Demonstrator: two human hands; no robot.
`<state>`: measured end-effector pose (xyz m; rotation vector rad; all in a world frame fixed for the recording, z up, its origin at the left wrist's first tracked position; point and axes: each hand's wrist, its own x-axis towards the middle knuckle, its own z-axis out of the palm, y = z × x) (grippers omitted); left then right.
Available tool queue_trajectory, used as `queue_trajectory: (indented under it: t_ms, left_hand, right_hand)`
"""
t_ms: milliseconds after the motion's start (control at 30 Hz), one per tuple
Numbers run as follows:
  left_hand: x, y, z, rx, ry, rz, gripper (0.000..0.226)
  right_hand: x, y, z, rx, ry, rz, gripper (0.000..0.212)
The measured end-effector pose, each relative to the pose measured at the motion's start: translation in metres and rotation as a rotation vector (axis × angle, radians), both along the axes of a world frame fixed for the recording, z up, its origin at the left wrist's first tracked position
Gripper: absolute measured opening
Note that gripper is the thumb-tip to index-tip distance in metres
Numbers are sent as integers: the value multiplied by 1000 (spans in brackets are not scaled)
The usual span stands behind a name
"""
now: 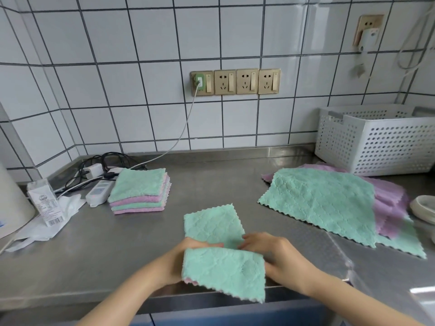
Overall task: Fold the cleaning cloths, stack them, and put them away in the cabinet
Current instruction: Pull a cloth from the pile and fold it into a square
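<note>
A mint-green cleaning cloth (213,228) folded to a strip lies on the steel counter (106,250) near the front edge, its near half lifted and hanging over the edge. My left hand (188,255) grips the cloth from the left at the fold. My right hand (270,250) grips it from the right, fingers on the fold line. A stack of folded green and pink cloths (140,190) sits at the back left. A pile of unfolded cloths (329,203), green on top of pink ones, lies spread at the right.
A white perforated basket (376,140) stands at the back right. Cables, a power strip (97,192), a small carton (46,203) and white plastic wrap (47,225) crowd the left. A white bowl (423,208) sits at the right edge. Wall sockets (235,81) are behind.
</note>
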<state>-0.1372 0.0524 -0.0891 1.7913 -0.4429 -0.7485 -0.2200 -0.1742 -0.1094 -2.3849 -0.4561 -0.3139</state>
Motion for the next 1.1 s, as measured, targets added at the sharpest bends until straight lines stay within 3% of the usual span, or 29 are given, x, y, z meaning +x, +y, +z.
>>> queue_trajectory:
  t_ms: [67,233,333,433,567,733,967,1100]
  left_hand:
    - [-1,3,-2,23,-17,-49,16]
    - [-6,28,-3,40,-261,-108,23]
    - [-1,36,-6,26,-336,108,15]
    - [4,30,-2,-12,-253,293,10]
    - [10,23,-1,54,-76,474,8]
    - [10,22,-4,152,-142,516,20]
    - [4,24,-11,70,-163,555,29]
    - [5,24,-19,167,-370,561,49]
  right_hand:
    - [-4,4,5,94,79,5,18]
    - [0,7,7,144,169,-31,32]
    - [15,8,10,199,248,-109,22]
    - [42,17,18,328,297,-282,31]
    - [80,31,17,140,250,-416,46]
    - [94,41,2,37,347,-533,50]
    - [92,47,1,-1,334,-569,45]
    - [93,45,0,35,343,-571,32]
